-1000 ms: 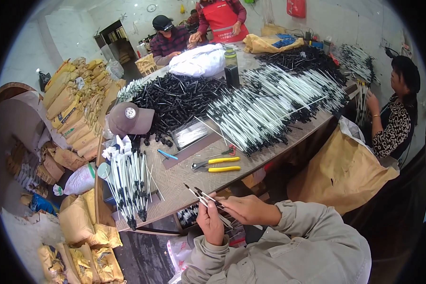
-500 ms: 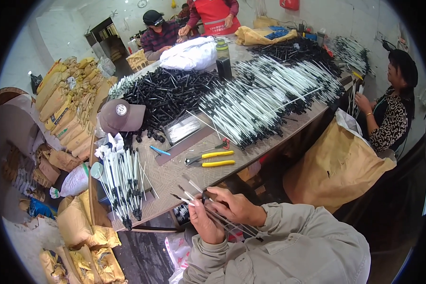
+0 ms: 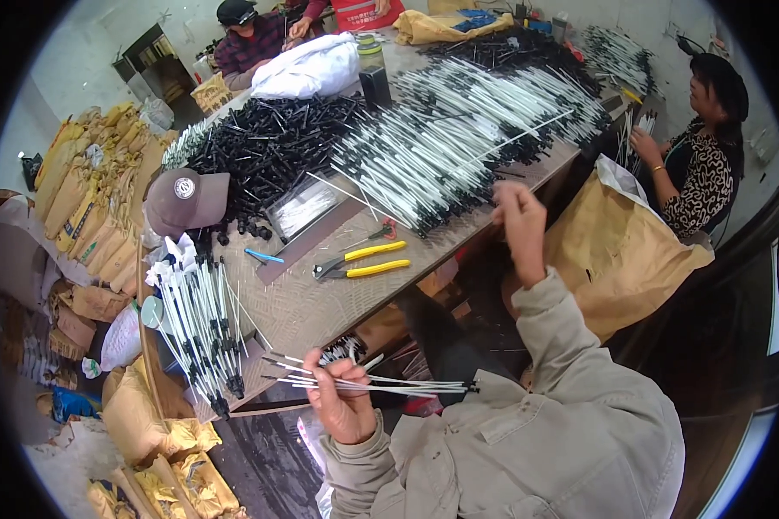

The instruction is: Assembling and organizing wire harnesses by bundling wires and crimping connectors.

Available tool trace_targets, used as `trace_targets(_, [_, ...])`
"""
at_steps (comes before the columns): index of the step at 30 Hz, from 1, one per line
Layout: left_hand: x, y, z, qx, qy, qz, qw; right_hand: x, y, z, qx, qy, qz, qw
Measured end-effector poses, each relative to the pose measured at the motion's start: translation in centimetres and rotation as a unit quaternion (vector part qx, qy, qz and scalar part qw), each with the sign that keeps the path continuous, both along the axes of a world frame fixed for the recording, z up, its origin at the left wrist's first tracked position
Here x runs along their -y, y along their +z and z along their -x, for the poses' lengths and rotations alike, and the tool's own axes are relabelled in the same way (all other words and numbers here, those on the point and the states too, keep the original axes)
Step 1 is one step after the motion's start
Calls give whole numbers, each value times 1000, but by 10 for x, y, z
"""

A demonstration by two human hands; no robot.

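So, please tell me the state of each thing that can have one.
Left hand: closed on thin white rods
Thin white rods: held, slightly fanned
Right hand: raised, slightly curled, nothing visible in it
Yellow-handled pliers: handles apart, lying on the table
Gray-brown cap: resting on the table, unworn
Green-lidded bottle: upright, lid on
Large brown sack: white lining showing at top

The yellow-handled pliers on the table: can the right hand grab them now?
Probably yes. The right hand seems empty, and nothing lies over the yellow-handled pliers near the table's front edge. The thin white rods in the left hand don't block the way.
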State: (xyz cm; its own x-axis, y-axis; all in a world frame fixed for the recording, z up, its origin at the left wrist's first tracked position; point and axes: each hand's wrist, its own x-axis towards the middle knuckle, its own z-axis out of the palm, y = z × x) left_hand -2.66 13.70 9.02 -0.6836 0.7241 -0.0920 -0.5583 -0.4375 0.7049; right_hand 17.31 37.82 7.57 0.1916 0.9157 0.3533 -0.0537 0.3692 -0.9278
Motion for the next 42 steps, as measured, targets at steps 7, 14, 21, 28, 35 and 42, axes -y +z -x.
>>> trace_targets(7, [-3,-20,-17,30,-188,-25,981,-85,23,31,381,-149,-193,892])
trace_targets(14, [-1,-29,-17,22,-171,20,985,-115,54,85,319,112,-20,941])
trace_targets(21, [-2,-36,-15,31,-176,36,983,-133,33,80,631,13,-129,765])
trace_targets(28, [-4,-41,-15,35,-181,27,982,-124,29,78,669,58,-93,735])
trace_targets(35, [-2,-41,-18,31,-183,29,982,-131,24,73,598,75,-101,792])
trace_targets(42, [-4,-46,-17,27,-169,42,984,-125,43,69,646,90,-77,754])
